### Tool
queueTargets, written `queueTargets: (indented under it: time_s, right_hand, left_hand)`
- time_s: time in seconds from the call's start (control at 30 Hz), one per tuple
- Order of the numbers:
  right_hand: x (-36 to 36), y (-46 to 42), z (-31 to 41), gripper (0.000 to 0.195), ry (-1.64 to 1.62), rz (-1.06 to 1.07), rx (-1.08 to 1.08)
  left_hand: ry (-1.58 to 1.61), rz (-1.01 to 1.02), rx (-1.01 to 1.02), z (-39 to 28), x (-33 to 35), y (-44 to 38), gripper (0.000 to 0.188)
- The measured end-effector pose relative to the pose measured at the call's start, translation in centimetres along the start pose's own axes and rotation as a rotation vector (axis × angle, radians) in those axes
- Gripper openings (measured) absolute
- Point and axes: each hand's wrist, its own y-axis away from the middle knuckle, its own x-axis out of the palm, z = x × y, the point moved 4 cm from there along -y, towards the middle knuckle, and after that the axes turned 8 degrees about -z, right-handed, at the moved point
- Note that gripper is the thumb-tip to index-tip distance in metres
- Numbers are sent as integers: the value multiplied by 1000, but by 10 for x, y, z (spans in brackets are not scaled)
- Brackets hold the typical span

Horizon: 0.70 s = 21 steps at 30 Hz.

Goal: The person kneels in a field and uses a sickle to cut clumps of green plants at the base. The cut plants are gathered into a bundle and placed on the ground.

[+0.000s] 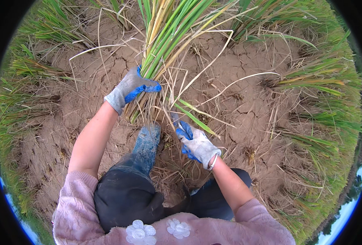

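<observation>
My left hand [135, 87], in a grey knit glove with a blue coated palm, is closed around a thick bundle of rice stalks [165, 46]. Green and yellowed stems fan out beyond the fist, and the cut butt ends hang on the near side, by the toe of a blue rubber boot [145, 141]. My right hand [194, 139], gloved alike, grips a hand tool with a narrow metal blade [174, 117], probably a sickle. Its handle is mostly hidden by my fingers. Dry leaves and a loose green leaf [196, 119] trail across the blade, just right of the bundle's base.
Cracked brown soil [245, 122] with scattered straw spreads around me. Low cut stubble [249, 153] pokes up on the right. Standing rice clumps rise at left [37, 65], right [312, 81] and far ahead [257, 21]. My legs in dark trousers [129, 193] are bent below my arms.
</observation>
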Motion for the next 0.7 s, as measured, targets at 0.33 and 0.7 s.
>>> queueTargets:
  time_s: [0.33, 0.7]
  right_hand:
    - [47, -3, -8, 50, -139, 169, -139]
    - [25, -27, -22, 23, -657, 241, -265]
  left_hand:
    - [163, -250, -251, 14, -16, 117, 51]
    - [-277, 66, -185, -10, 36, 135, 66]
